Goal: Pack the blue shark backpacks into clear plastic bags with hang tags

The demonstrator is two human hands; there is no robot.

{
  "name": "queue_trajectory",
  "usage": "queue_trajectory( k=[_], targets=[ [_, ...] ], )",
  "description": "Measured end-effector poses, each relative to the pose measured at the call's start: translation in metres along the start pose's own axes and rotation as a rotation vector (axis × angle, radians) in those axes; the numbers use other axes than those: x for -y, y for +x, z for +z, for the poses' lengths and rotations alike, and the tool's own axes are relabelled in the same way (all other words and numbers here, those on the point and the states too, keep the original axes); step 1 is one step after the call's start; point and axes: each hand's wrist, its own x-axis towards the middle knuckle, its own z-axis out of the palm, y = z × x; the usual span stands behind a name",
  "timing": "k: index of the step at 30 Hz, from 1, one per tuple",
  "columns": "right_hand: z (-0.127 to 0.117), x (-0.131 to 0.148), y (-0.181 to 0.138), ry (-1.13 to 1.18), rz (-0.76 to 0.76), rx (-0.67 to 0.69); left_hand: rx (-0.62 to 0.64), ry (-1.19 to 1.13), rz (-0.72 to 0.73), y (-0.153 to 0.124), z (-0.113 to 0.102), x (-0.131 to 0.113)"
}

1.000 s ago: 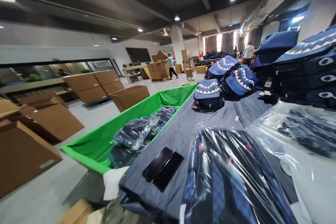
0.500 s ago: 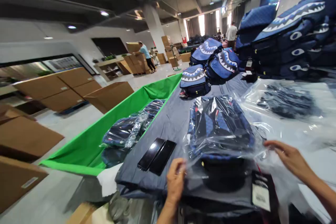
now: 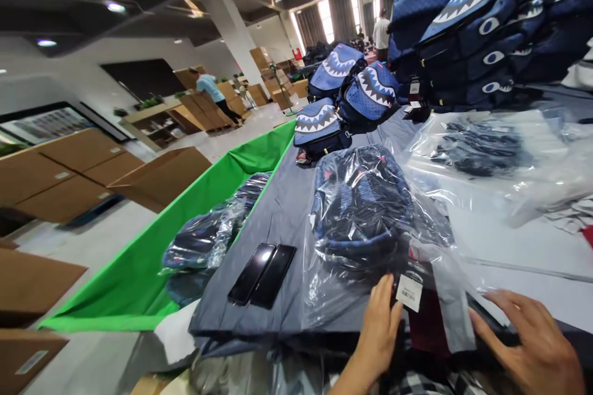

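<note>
A blue backpack lies on the grey-covered table inside a clear plastic bag. The bag's loose mouth spreads toward me. My left hand is at the bag's near edge, fingers together and closed on the plastic, beside a black hang tag with a white barcode label. Right of it, a dark red strip shows under the plastic. My right hand is over the table's near edge by the bag's right corner, thumb and fingers apart. Nothing shows in its grip.
Two black phones lie left of the bag. A green-lined bin holds several bagged backpacks. Shark-mouth backpacks stand behind, with a tall stack at right. Clear plastic bags lie at right. A person handles cartons far off.
The plastic has come down over the backpack's near end. My left hand moved right to the hang tag; my right hand moved down, off the bag's side. The view swung right.
</note>
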Motion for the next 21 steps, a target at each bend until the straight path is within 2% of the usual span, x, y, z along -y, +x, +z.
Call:
queue_trajectory(
  k=[1, 3, 5, 7, 9, 13, 16, 19, 21],
  targets=[
    [0.000, 0.014, 0.013, -0.025, 0.001, -0.045, 0.024, 0.039, 0.013, 0.014, 0.008, -0.009],
    [0.002, 0.030, 0.037, -0.033, 0.117, -0.043, -0.002, 0.055, -0.006, 0.037, 0.025, -0.017],
    [0.007, 0.030, 0.051, 0.022, 0.292, 0.063, -0.091, 0.017, -0.051, 0.049, 0.039, -0.016],
    [0.013, 0.020, 0.053, 0.127, 0.398, 0.196, -0.173, -0.078, -0.094, 0.051, 0.047, -0.010],
    [0.016, 0.009, 0.046, 0.258, 0.442, 0.289, -0.185, -0.247, -0.146, 0.049, 0.046, -0.005],
    [0.017, 0.007, 0.030, 0.372, 0.462, 0.383, -0.037, -0.555, -0.341, 0.044, 0.031, -0.007],
    [0.019, 0.021, 0.033, 0.227, 0.470, 0.388, -0.010, -0.557, -0.402, 0.046, 0.026, -0.016],
    [0.025, 0.036, 0.050, -0.138, 0.455, 0.391, 0.024, -0.475, -0.342, 0.049, 0.031, -0.023],
    [0.028, 0.035, 0.059, -0.260, 0.428, 0.456, 0.030, -0.435, -0.293, 0.050, 0.033, -0.025]
  ],
)
